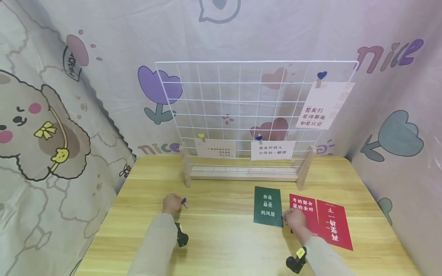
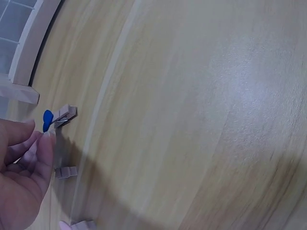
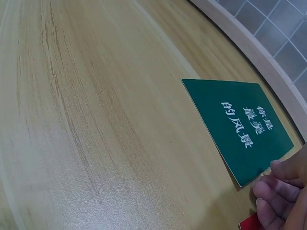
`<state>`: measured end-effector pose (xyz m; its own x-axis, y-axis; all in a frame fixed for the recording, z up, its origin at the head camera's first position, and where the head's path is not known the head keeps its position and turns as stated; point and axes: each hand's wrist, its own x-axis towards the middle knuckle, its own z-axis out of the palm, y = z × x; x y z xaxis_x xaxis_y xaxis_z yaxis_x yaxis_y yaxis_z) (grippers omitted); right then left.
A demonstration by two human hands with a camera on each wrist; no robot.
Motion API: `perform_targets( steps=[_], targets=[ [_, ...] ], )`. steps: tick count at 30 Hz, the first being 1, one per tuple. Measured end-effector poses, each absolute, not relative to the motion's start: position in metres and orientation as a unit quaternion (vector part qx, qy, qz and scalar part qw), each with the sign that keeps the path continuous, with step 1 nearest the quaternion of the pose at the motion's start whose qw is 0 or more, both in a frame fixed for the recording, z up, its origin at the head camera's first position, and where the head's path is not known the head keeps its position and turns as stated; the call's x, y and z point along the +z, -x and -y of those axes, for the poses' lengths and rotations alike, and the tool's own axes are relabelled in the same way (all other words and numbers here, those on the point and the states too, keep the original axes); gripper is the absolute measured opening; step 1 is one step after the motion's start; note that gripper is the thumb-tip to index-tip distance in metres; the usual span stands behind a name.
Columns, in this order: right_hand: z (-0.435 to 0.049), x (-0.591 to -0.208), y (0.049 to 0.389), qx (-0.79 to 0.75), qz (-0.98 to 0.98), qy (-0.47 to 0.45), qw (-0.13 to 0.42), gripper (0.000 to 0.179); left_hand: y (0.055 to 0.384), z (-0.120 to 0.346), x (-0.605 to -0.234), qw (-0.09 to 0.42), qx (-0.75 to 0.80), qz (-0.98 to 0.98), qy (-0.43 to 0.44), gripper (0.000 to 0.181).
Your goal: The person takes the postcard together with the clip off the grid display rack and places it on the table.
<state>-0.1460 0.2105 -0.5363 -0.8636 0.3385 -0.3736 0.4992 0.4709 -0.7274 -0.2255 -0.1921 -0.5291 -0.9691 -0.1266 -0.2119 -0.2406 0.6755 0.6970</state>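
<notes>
My left hand [image 1: 171, 203] pinches a small wooden clothespin [image 2: 64, 114] by its blue heart, between thumb and finger. Its wooden end points away from the fingertips. Two more clothespins lie near that hand in the left wrist view: a plain-looking one [image 2: 66, 172] and one with a pink end [image 2: 83, 225]. At the lower right edge of a green card [image 1: 268, 206] with white writing, my right hand [image 1: 294, 220] pinches the card's edge between thumb and fingers. Red cards [image 1: 334, 224] lie partly beneath that hand and forearm.
A white wire grid [image 1: 229, 101] stands in a wooden base [image 1: 241, 175] at the back of the table. Clothespins hold a large white card [image 1: 326, 103] and two smaller cards, the right one [image 1: 272, 150] beside the left one [image 1: 215, 148]. Printed cloth hangs behind and at the sides.
</notes>
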Motion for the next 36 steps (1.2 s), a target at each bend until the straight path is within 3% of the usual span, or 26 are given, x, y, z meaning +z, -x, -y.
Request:
perform_targets(
  steps=[15, 24, 30, 36],
  targets=[
    [-0.221, -0.533, 0.155, -0.536, -0.819, -0.197, 0.056, 0.024, 0.226, 0.199, -0.517, 0.074, 0.435, -0.892, 0.104, 0.025],
    [-0.263, -0.610, 0.197, -0.530, -0.821, -0.212, 0.009, 0.038, 0.229, 0.190, -0.495, 0.077, 0.461, -0.876, 0.115, 0.028],
    [-0.276, -0.604, 0.201, -0.572, -0.793, -0.208, -0.005, 0.034, 0.233, 0.185, -0.488, 0.073, 0.479, -0.869, 0.105, 0.029],
    [-0.287, -0.605, 0.206, -0.576, -0.793, -0.196, -0.015, 0.046, 0.235, 0.176, -0.479, 0.064, 0.500, -0.859, 0.090, 0.027]
  ],
)
